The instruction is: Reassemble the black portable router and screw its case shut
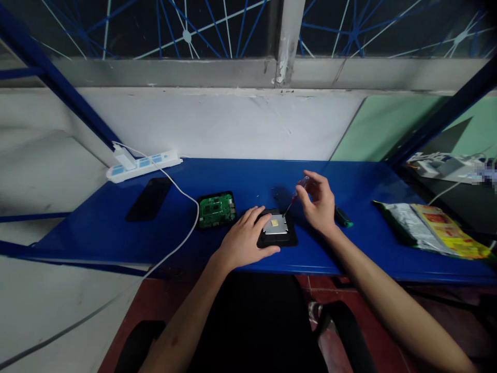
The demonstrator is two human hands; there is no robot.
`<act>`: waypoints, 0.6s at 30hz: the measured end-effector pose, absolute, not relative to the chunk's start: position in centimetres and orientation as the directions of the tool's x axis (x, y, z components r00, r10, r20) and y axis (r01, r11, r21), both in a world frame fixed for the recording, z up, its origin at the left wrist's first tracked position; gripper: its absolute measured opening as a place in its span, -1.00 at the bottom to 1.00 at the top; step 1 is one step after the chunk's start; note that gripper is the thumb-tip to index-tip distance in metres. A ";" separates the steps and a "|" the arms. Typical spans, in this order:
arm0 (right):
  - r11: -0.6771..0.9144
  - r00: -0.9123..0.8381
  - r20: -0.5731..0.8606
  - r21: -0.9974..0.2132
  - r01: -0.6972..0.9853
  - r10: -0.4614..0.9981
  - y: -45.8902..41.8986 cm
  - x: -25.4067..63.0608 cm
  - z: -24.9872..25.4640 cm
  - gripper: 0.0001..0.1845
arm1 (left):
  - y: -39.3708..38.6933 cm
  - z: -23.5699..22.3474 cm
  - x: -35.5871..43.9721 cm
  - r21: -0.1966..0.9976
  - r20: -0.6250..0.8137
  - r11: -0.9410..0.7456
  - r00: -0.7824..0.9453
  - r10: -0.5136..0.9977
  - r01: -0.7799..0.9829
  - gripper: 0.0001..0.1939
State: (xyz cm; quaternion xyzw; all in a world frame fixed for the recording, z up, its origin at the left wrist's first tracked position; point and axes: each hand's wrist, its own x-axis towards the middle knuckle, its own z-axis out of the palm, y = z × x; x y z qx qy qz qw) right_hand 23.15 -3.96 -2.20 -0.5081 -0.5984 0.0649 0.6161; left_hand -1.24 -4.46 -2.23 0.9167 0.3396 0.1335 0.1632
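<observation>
A black plastic cover (291,241) lies on the blue table, with a metal plate (280,228) and a small pale yellow pad (275,223) on it. My left hand (244,235) holds the cover from the left, its thumb along the near edge and its fingers reaching over the far left corner. Between the thumb and fingers of my right hand (319,202) is a screwdriver (298,190) with a clear and red handle. Slanting down to the left, its tip meets the far right corner of the plate. Left of my hands sits a black case (199,223) holding a green circuit board (213,208).
A dark phone (149,199) and a white power strip (155,163) lie at the left, with a white cable (182,241) crossing the table. Tiny dark bits lie beyond the cover. A green and black tool (343,216) and a yellow and silver packet (430,228) lie right.
</observation>
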 end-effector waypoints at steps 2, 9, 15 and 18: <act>0.484 0.269 0.678 -0.698 0.527 0.684 -4.0 23.1 -2.2 -0.56 | -4.5 -2.2 -1.2 0.391 0.127 -0.713 0.733 0.668 0.582 -0.17; 0.479 0.270 0.683 -0.690 0.542 0.678 -4.0 23.1 -2.1 -0.57 | -4.5 -1.9 -1.1 0.392 0.113 -0.709 0.735 0.669 0.586 -0.17; 0.495 0.262 0.684 -0.693 0.525 0.681 -4.0 23.0 -2.0 -0.58 | -4.5 -2.1 -1.2 0.394 0.129 -0.715 0.736 0.665 0.577 -0.19; 0.486 0.260 0.685 -0.688 0.539 0.681 -4.0 23.0 -2.0 -0.57 | -4.5 -2.1 -1.2 0.390 0.126 -0.715 0.736 0.665 0.580 -0.19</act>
